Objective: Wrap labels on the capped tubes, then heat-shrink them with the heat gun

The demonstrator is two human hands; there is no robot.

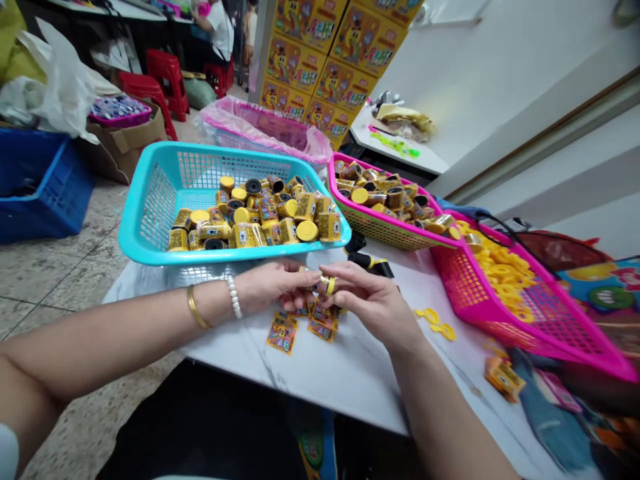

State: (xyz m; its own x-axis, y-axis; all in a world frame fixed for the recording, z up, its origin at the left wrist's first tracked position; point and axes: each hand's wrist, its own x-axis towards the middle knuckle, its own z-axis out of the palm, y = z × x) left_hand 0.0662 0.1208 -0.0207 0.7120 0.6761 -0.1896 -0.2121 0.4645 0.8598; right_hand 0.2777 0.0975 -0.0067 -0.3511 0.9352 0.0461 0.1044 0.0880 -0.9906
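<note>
Yellow-ended cylinder (325, 286) — pinched btwn L hand (280, 284) & R hand (373, 298) — partly covered, print illegible.

At our far left we have a blue crate (55, 193) on the speckled floor (45, 267), with white plastic bags (65, 87) above it. Just beside it we see a cardboard box (125, 141) and a purple basket (117, 121) of small blue and white pieces. Behind these we count 3 red stools (167, 77), near a grey-green sack (200, 94). A person in a white top (221, 33) is at the far bench (135, 9). Ahead of us rises a stack of yellow cartoon-printed boxes (320, 60); to its right, against the white wall (500, 73), a side bench (425, 159) carries yellow wrapping (413, 120) and bright green pieces (395, 145).
</note>
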